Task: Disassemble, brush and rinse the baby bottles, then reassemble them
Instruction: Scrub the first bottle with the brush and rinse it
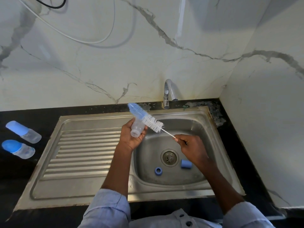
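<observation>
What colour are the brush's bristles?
Blue at the tip, white nearer the handle on the brush; head view.

Right hand (191,148) hides the brush (145,118) handle's end.

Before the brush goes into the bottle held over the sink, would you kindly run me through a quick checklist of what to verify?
1. Left hand grips the bottle body: ok.
2. Bottle mouth uncapped, facing the camera: ok.
3. Right hand pinches the bottle brush by its wire handle end: ok.
4. Brush lined up with the mouth: not ok, it lies across the bottle's outside.
5. Blue cap and blue ring lie in the sink basin, off the drain: ok.
6. Faucet running: cannot tell.
</observation>
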### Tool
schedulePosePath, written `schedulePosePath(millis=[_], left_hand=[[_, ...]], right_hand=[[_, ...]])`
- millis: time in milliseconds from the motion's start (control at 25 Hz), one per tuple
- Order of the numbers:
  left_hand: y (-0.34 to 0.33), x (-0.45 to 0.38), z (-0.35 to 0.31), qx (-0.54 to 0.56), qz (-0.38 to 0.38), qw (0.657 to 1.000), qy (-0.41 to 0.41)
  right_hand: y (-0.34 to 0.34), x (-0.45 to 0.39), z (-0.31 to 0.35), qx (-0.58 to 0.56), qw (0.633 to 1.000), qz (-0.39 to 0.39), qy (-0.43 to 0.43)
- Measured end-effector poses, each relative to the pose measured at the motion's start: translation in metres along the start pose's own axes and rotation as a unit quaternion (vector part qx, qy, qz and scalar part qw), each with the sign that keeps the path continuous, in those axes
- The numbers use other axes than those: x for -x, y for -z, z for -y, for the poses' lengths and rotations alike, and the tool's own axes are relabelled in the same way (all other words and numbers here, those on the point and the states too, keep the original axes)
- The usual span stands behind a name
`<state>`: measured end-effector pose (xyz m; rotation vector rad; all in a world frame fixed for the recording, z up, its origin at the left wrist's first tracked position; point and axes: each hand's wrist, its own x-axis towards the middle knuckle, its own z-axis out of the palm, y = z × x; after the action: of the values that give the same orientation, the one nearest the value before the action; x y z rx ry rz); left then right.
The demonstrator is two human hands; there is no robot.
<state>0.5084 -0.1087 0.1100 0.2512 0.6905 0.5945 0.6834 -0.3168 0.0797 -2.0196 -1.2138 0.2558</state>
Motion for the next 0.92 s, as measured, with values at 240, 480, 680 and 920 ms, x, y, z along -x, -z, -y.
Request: schedulePosePath(millis=[240,480,680,920], left_hand=[[-0.005,0.001,0.0,-0.016,-0.046,0.999,0.015],[-0.005,0.004,-0.003,0.025,-0.021,0.999,0.0],[-0.004,0.006,0.0,-0.018,-0.023,0.999,0.031],[-0.008,0.009,-0.001,-0.018,0.007,0.999,0.032]], right_hand=[[0.002,-0.002,0.0,-0.012,1.0,-0.013,0.011],[0.001,-0.005,-0.001,-0.032,0.999,0.016,-0.029],[0.001,-0.004,-0.002,-0.037,0.998,0.028,-0.032],[0.004,-0.001,-0.003,-0.049,0.999,0.016,-0.015]])
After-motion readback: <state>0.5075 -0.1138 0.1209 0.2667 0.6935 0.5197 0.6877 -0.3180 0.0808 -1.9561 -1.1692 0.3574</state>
